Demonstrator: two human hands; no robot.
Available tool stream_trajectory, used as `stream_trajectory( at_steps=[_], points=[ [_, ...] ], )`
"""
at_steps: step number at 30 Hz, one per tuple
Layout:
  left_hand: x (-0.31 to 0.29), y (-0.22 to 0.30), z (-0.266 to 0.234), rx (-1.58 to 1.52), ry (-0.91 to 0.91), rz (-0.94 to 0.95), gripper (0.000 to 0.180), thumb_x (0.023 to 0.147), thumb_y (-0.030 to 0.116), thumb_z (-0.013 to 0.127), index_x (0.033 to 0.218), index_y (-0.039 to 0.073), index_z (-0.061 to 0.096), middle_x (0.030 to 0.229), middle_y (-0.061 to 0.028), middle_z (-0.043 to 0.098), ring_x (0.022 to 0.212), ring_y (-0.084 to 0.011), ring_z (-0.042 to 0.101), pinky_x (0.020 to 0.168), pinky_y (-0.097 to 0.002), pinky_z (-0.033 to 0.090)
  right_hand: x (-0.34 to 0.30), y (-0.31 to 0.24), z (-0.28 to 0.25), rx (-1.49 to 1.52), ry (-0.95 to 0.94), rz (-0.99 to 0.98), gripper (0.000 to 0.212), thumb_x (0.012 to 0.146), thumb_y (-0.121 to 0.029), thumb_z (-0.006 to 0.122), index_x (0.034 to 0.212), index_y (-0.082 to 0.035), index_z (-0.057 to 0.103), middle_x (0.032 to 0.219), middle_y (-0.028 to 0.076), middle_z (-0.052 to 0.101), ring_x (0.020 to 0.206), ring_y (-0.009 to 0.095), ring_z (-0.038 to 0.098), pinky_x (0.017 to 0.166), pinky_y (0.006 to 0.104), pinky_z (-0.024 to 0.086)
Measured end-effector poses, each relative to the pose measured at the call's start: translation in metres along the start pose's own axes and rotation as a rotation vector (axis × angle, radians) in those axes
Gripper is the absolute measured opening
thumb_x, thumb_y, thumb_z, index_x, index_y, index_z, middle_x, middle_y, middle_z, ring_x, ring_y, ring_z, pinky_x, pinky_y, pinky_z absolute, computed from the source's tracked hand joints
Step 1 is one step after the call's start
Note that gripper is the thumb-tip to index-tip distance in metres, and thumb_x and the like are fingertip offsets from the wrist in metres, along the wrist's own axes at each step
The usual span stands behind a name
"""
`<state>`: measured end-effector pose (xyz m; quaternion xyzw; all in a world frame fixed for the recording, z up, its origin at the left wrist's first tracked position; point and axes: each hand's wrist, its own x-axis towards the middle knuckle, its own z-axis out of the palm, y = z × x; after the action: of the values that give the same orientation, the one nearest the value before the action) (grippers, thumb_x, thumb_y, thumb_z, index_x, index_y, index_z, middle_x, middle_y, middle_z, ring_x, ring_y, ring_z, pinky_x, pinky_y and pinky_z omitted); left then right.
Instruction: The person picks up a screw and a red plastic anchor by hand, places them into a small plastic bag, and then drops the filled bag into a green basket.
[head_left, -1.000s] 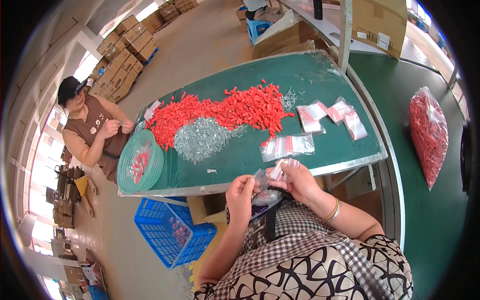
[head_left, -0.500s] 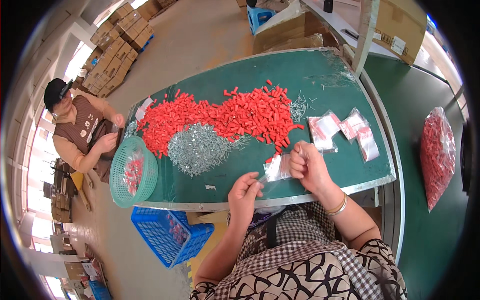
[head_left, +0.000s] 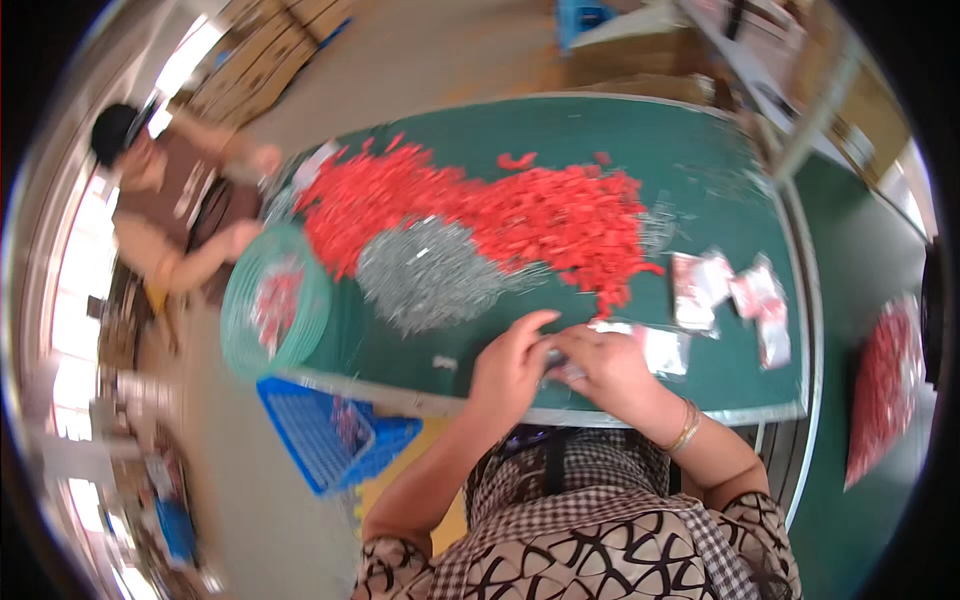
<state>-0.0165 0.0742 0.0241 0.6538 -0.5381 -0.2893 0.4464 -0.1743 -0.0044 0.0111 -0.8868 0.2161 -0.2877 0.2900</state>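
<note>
My left hand (head_left: 508,368) and my right hand (head_left: 612,368) meet low over the front edge of the green table. Between their curled fingers is a small clear plastic bag (head_left: 555,362), shiny, blurred and mostly covered by the fingers. Flat bags (head_left: 664,350) lie just beyond my right hand. Past the hands spreads a big heap of red plastic caps (head_left: 560,222), and against its near side is a pile of grey metal screws or nails (head_left: 425,275), too blurred to tell which.
Small bag stacks (head_left: 700,290) lie on the right of the table (head_left: 720,150). A green basket (head_left: 232,335) holding a bag of red pieces stands at the left end, near a co-worker (head_left: 180,215). A blue crate (head_left: 300,440) is below; a large red-filled bag (head_left: 885,390) lies far right.
My hands have come together; the left moved right and up to the right hand, which drew back from the flat bags. The whole view has shifted and blurred. The co-worker's arms have moved.
</note>
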Motion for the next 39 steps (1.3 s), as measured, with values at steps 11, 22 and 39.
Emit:
stream_trajectory(
  at_steps=[11,22,39],
  points=[
    [-0.007,-0.031,0.047,-0.411,0.151,-0.012,0.025,0.08,-0.001,0.061,0.105,0.001,0.058,0.077,-0.0089,0.06,0.069,-0.0169,0.059,0.064,-0.0313,0.047,-0.03,0.033,0.012,0.509,0.128,0.596,0.015,0.094,-0.011,0.057,0.105,-0.001,0.059,0.083,0.002,0.059,0.051,0.003,0.045,0.039,0.018,0.034],
    [-0.015,-0.045,0.022,0.127,0.163,0.381,0.006,0.079,0.007,0.061,0.083,0.003,0.059,0.083,-0.0102,0.056,0.085,-0.0303,0.057,0.072,-0.0422,0.048,-0.015,0.013,0.007,-0.156,-0.043,0.255,0.017,0.093,-0.014,0.058,0.091,0.002,0.061,0.09,0.007,0.06,0.058,0.009,0.05,0.043,0.0221,0.037],
    [-0.018,-0.058,0.013,-0.408,0.129,0.17,0.008,0.081,0.01,0.063,0.083,0.003,0.06,0.076,-0.0112,0.06,0.072,-0.0312,0.06,0.064,-0.0408,0.047,-0.021,-0.004,0.017,0.265,0.055,0.697,0.01,0.087,-0.008,0.066,0.091,0.001,0.063,0.072,0.005,0.061,0.052,0.008,0.05,0.043,0.0196,0.039]
  ],
)
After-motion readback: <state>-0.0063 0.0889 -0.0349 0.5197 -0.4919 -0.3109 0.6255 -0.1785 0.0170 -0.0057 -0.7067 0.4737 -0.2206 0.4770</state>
